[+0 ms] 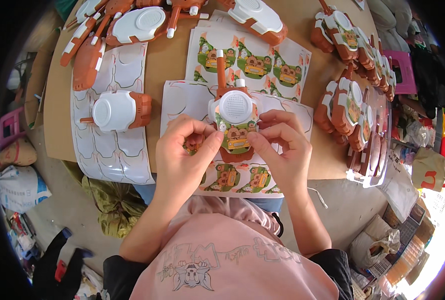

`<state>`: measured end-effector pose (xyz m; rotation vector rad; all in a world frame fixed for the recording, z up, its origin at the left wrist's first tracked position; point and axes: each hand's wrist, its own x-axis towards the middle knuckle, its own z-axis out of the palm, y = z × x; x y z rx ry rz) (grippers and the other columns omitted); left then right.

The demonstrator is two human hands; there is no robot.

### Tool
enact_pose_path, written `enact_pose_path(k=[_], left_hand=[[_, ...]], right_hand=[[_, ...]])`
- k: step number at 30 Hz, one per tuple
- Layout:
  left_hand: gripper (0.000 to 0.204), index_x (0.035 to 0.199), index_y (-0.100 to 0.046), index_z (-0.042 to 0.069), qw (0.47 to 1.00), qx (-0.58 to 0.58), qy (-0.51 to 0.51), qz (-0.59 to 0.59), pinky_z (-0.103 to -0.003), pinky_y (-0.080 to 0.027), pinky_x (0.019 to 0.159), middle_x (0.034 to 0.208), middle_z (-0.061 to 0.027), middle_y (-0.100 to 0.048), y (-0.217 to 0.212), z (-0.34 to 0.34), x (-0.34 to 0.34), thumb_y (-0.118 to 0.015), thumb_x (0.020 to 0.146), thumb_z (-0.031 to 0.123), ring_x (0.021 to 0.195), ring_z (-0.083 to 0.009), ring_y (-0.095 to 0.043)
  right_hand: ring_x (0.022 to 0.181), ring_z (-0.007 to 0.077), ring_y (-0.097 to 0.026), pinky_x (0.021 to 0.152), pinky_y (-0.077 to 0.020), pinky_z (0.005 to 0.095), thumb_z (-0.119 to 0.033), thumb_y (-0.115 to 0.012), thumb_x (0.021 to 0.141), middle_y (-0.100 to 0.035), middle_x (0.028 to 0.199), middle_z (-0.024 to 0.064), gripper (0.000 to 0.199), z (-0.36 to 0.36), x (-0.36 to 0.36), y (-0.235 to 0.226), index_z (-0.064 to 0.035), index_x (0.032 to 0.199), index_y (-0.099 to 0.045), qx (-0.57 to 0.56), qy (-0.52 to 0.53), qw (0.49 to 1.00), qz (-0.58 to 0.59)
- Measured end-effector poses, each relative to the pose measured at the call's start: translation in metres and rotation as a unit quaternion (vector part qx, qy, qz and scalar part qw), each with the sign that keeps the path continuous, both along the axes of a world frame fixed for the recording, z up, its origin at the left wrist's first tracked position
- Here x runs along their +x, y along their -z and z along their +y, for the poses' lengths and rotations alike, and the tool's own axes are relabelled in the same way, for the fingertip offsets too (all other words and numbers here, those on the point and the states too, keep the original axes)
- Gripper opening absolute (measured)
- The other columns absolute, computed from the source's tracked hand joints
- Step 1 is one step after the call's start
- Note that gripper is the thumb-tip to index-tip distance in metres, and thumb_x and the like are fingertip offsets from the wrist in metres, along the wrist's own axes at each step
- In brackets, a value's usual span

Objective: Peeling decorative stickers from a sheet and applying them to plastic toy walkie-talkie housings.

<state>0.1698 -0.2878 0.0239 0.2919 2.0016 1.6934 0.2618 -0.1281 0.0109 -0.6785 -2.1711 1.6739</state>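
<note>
A brown and white toy walkie-talkie (pixel 235 107) lies in front of me, its antenna pointing away. Over the lower part of its white face is a colourful cartoon sticker (pixel 237 142) with animals in a yellow car. My left hand (pixel 180 157) pinches at the sticker's left edge, thumb on it and fingers curled. At the right edge, my right hand (pixel 288 147) does likewise with thumb and bent fingers. Whether the sticker is fully stuck down cannot be seen. Beneath the toy are sticker sheets (pixel 182 95), one partly used.
More printed sheets (pixel 257 60) lie beyond. Left are a peeled backing sheet (pixel 115 165) and an unstickered walkie-talkie (pixel 115 111). Several others (pixel 140 25) crowd the far left; stickered ones (pixel 350 107) stack at right, near a clear plastic tray (pixel 365 177) on the cardboard-covered table (pixel 327 167).
</note>
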Motion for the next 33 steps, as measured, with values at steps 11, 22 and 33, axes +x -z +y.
enact_pose_path(k=[11,22,33], left_hand=[[0.013,0.082,-0.061,-0.002,1.000,-0.010,-0.011,-0.027,-0.020,-0.041,0.067,0.078,0.0009,-0.056,-0.0004,0.0038,0.0007,-0.070,0.085,0.007,0.071,-0.0050,-0.050],[0.013,0.081,-0.061,-0.002,0.999,-0.011,-0.013,-0.038,-0.019,-0.040,0.065,0.077,0.0020,-0.056,0.0012,0.0042,-0.0001,-0.071,0.085,0.006,0.070,-0.0034,-0.049],[0.014,0.081,-0.061,-0.001,0.999,-0.009,-0.011,-0.052,-0.018,-0.045,0.064,0.077,0.0015,-0.059,0.0019,0.0045,-0.0011,-0.071,0.085,0.007,0.070,-0.0031,-0.054]], right_hand=[[0.068,0.0111,-0.062,0.061,-0.0504,0.0237,-0.007,-0.077,0.077,-0.064,0.101,0.0082,0.012,0.0005,0.0002,0.0000,0.0020,0.078,-0.069,-0.003,0.003,1.000,-0.014],[0.085,0.0116,-0.059,0.070,-0.0506,0.0229,0.005,-0.072,0.080,-0.058,0.108,0.0118,0.009,0.0005,-0.0007,-0.0048,0.0067,0.080,-0.064,-0.023,-0.019,0.998,-0.052],[0.065,0.0106,-0.061,0.059,-0.0497,0.0235,-0.009,-0.077,0.077,-0.065,0.098,0.0075,0.014,0.0008,-0.0013,0.0024,0.0016,0.077,-0.067,0.000,0.007,0.999,-0.034]])
